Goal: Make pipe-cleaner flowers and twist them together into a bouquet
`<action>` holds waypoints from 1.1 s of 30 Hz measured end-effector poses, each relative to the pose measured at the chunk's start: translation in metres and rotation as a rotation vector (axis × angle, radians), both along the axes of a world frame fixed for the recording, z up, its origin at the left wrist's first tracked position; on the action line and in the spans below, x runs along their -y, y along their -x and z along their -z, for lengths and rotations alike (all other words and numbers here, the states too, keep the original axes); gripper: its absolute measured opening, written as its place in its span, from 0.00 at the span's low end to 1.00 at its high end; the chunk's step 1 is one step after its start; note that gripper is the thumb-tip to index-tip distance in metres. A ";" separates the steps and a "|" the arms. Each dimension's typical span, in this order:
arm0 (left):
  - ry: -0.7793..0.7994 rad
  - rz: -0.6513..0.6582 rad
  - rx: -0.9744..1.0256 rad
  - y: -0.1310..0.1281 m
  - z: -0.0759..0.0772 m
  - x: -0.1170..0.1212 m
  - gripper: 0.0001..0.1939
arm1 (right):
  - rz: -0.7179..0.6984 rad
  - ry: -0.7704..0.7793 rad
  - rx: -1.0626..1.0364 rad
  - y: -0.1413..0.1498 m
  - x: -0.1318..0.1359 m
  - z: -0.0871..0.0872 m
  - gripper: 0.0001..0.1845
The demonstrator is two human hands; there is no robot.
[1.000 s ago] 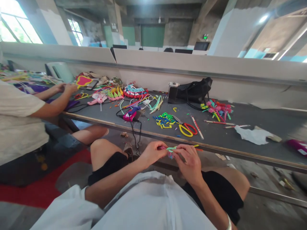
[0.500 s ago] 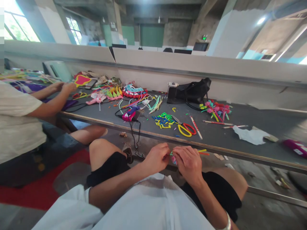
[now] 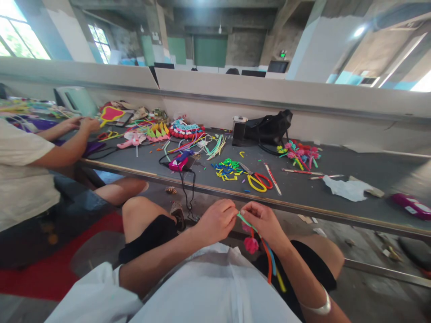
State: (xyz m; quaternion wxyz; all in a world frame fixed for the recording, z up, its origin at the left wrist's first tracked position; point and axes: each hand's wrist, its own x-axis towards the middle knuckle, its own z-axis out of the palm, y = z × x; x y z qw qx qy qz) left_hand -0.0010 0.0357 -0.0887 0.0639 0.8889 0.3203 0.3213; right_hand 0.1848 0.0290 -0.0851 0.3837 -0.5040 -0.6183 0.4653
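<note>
Over my lap, just off the table edge, my left hand (image 3: 218, 218) pinches the end of a green pipe cleaner (image 3: 247, 221). My right hand (image 3: 263, 223) is closed on the same strip a little further along. Below the right hand hang a pink pom-pom-like flower (image 3: 251, 245) and loose orange (image 3: 269, 267), blue and yellow strips. How these join the green strip is hidden by my fingers. On the table ahead lie scissors (image 3: 258, 182) with yellow and red handles and a pile of short green, blue and yellow pieces (image 3: 229, 169).
A bundle of pink and red flowers (image 3: 301, 154) lies near a black bag (image 3: 269, 128). White paper (image 3: 346, 187) and a purple case (image 3: 411, 205) lie to the right. A glue gun (image 3: 180, 161) with a cord is left of centre. At far left, a co-worker's hands (image 3: 84, 124) hold a yellow-red piece.
The pink flower and coloured strips have swung down below my right hand, where before the strips pointed right. More of the green strip shows between my hands. The view has shifted slightly.
</note>
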 end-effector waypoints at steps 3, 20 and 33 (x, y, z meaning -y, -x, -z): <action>-0.067 -0.006 -0.036 0.002 -0.003 0.000 0.09 | -0.028 0.132 -0.081 0.000 -0.002 -0.002 0.12; 0.675 -0.099 0.385 0.005 -0.005 -0.014 0.02 | -0.053 0.117 -0.136 -0.031 -0.018 -0.003 0.16; 1.310 -0.166 0.649 0.005 -0.003 -0.019 0.06 | -0.019 -0.933 0.782 0.008 0.016 0.001 0.05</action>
